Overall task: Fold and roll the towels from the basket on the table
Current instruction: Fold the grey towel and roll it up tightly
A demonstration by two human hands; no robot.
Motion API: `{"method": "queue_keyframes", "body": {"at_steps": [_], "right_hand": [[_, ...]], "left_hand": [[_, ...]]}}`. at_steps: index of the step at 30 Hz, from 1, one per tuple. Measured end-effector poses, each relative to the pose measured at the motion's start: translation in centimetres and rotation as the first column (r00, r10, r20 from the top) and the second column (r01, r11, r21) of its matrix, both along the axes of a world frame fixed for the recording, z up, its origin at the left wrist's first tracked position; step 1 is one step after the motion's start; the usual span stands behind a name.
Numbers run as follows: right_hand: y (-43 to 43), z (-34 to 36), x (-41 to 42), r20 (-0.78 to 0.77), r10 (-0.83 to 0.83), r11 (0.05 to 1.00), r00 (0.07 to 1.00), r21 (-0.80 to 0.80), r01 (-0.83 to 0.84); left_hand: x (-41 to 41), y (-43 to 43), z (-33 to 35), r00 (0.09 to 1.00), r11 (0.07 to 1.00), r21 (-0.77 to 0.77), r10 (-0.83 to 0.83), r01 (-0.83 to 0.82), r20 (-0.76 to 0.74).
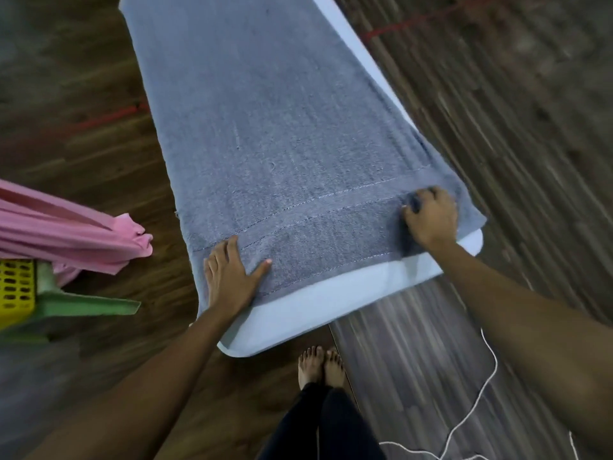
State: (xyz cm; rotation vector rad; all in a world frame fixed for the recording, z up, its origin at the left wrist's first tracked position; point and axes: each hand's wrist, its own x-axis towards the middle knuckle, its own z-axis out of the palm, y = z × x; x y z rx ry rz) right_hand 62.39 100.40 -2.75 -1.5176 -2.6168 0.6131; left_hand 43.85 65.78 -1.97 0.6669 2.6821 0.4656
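A long grey-blue towel [265,127] lies spread along the narrow white table [318,303], folded lengthwise and covering most of its top. My left hand [229,277] presses flat on the towel's near left corner, fingers straight. My right hand [431,217] has its fingers curled into the towel's near right corner, pinching the cloth by the stitched hem band. A yellow basket [15,287] stands at the left edge with a pink towel [66,234] draped out of it.
The basket sits on a green stool [93,307] left of the table. Dark wood floor surrounds the table. A white cord [477,410] lies on the floor at the lower right. My bare feet [320,366] stand just before the table's near end.
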Motion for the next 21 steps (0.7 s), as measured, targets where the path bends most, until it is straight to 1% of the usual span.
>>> {"method": "queue_keyframes", "body": {"at_steps": [1,3,5,6,10,12,16,18,21], "right_hand": [[-0.9,0.9,0.4,-0.072,-0.030,0.999,0.997,-0.035,0.028],[-2.6,2.9,1.6,-0.211,-0.117,0.982,0.970,-0.170,0.082],[-3.5,4.8,3.1,-0.284,-0.235,0.947,0.930,-0.281,0.154],[-3.7,5.5,3.9,-0.301,-0.283,0.934,0.911,-0.303,0.190],[-2.0,6.7,7.8,-0.342,-0.435,0.878,0.833,-0.367,0.308],[0.4,6.8,10.1,-0.339,-0.472,0.855,0.814,-0.400,0.329],[6.7,7.4,15.4,-0.360,-0.512,0.827,0.780,-0.451,0.335],[10.8,7.6,17.5,-0.357,-0.503,0.831,0.787,-0.449,0.328],[17.4,8.1,19.6,-0.341,-0.462,0.839,0.819,-0.468,0.279]], "left_hand": [[0.3,1.2,0.7,1.000,0.999,0.046,-0.024,0.024,-0.021],[1.0,3.9,1.8,0.992,0.988,0.087,-0.126,0.126,-0.007],[2.0,7.5,3.0,0.977,0.969,0.138,-0.211,0.206,0.029],[2.8,9.4,3.8,0.969,0.959,0.162,-0.241,0.231,0.047],[7.1,17.7,6.7,0.929,0.915,0.228,-0.360,0.334,0.087],[9.4,22.2,7.3,0.903,0.881,0.275,-0.422,0.386,0.084],[14.7,31.5,7.3,0.852,0.835,0.278,-0.515,0.474,0.094],[16.8,36.1,7.2,0.856,0.841,0.277,-0.506,0.464,0.102],[19.5,42.3,8.0,0.883,0.874,0.277,-0.448,0.399,0.141]]}}
